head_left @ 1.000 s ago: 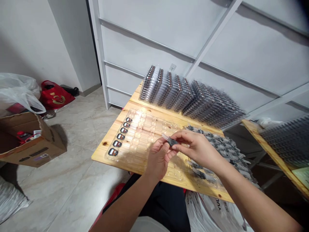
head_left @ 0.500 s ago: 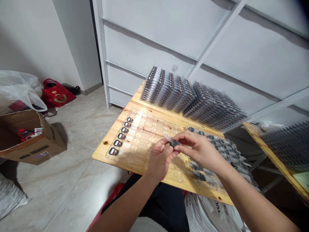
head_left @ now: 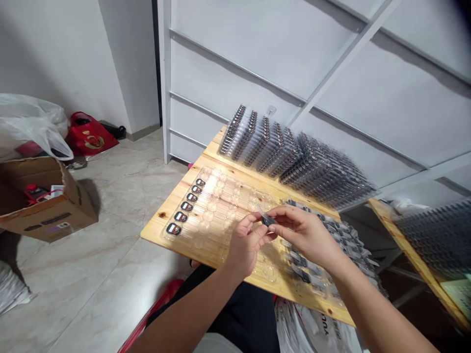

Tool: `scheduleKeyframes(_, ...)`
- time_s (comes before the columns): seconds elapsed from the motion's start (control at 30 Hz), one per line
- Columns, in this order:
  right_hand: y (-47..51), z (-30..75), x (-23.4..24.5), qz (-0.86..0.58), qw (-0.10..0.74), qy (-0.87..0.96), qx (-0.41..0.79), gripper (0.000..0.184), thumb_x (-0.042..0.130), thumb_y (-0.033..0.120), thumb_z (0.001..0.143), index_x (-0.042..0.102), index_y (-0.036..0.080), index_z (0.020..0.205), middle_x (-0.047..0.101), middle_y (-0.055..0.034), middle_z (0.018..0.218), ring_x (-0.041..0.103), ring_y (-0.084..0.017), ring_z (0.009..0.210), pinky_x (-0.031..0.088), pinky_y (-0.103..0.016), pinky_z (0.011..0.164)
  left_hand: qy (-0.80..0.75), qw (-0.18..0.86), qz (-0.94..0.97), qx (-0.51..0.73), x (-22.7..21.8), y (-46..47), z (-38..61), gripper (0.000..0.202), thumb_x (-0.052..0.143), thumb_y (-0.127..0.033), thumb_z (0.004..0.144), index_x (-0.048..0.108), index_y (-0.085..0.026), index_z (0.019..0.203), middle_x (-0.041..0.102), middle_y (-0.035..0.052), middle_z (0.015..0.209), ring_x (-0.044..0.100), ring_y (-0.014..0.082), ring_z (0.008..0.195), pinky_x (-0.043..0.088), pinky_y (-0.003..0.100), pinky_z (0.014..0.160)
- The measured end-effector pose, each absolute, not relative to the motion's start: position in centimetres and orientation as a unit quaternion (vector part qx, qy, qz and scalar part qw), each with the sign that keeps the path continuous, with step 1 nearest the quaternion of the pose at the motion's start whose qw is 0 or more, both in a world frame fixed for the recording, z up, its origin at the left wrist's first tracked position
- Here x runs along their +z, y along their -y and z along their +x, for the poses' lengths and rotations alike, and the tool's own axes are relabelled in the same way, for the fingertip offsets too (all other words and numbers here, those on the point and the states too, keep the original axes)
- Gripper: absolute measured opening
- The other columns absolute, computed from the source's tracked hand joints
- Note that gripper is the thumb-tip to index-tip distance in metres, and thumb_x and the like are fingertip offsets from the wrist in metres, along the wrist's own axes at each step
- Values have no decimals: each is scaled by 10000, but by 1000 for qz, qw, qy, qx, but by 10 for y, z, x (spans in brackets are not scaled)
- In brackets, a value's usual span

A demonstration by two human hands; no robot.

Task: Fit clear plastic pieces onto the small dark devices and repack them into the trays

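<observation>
My left hand (head_left: pixel 246 241) and my right hand (head_left: pixel 307 234) meet over the table, fingertips pinched on a small black part with a translucent strip (head_left: pixel 268 220). The strip points up and away; fingers cover some of the dark body. Under and left of my hands lies a clear plastic tray (head_left: pixel 210 225) with moulded hollows. Down its left side runs a column of black pieces with white-and-orange faces (head_left: pixel 187 206). To the right, partly behind my right hand and forearm, sit many more dark parts with translucent strips (head_left: pixel 348 240) in rows.
Stacked filled trays (head_left: pixel 257 142) and more dark stacks (head_left: pixel 324 166) line the back of the wooden table (head_left: pixel 156 233). A second table (head_left: pixel 415 250) with stacks stands at right. On the floor at left are a cardboard box (head_left: pixel 55 215) and a red bag (head_left: pixel 91 135).
The camera view has shifted slightly. Both hands stay together on the same small black part, whose strip now points more steeply upward.
</observation>
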State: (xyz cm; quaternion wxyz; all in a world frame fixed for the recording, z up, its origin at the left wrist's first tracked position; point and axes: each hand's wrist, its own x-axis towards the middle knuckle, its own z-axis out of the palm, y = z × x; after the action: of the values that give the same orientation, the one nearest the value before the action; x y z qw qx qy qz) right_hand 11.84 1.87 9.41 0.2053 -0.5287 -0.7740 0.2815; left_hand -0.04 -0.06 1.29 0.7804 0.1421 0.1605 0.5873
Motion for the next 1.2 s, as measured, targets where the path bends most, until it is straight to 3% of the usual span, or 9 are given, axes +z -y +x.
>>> scheduleKeyframes(1.03, -19, 117, 98, -521, 185, 789, 269, 219, 586, 293, 774, 591, 163, 951, 593, -42, 901, 573, -126, 779, 483, -231, 709, -169, 779, 117, 592, 12, 3, -2, 282, 658, -182, 698, 537, -108, 941, 563, 54, 838, 548, 123, 770, 450, 310, 783)
scheduleKeyframes(1.2, -17, 116, 100, -528, 187, 778, 286, 248, 613, 324, 758, 602, 154, 939, 601, -52, 886, 585, -141, 777, 486, -249, 728, -182, 768, 127, 601, 11, 1, -2, 263, 676, -161, 658, 560, -104, 887, 585, 58, 849, 535, 101, 741, 420, 209, 682)
